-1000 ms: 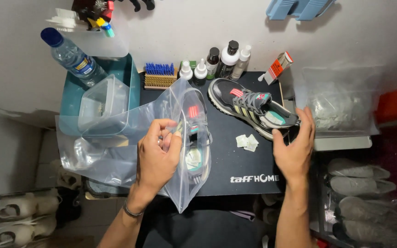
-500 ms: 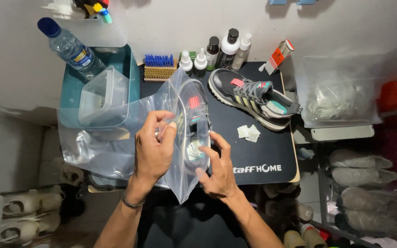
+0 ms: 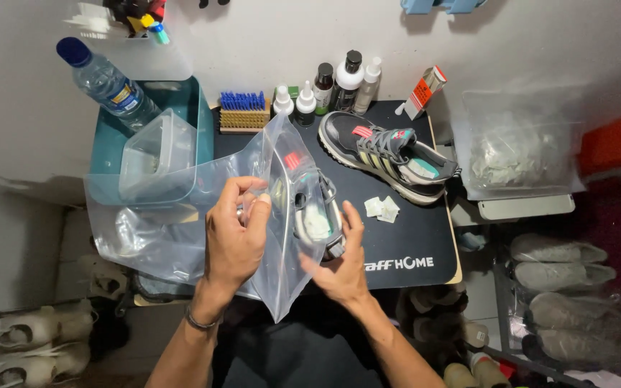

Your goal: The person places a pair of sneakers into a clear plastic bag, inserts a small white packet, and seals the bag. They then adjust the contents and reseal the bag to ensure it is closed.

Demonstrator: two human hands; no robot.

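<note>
Clear plastic fills the middle of the frame: you have a zip bag (image 3: 282,215) held up over the black mat (image 3: 397,237), with a grey sneaker (image 3: 315,215) already sitting inside it. Your left hand (image 3: 235,233) is curled closed on the bag's near panel, fingers pinching the film. Your right hand (image 3: 339,262) is open and flat, palm up under the lower right of the bag, cradling the shoe's sole through the plastic rather than gripping it.

By my reading, you are at the bagging step, with the shoe in but not yet settled or sealed. What comes next would call for the right hand to support the weight while the left finds the bag's open edge; the film is slack and slippery, so a firm pinch matters.

The matching sneaker (image 3: 389,154) lies apart, right of centre on the mat, toe toward the bottles (image 3: 346,79) at the upper middle. A blue-bristled brush (image 3: 241,111) sits to their left, and a water bottle (image 3: 106,82) leans at the upper left.
</note>
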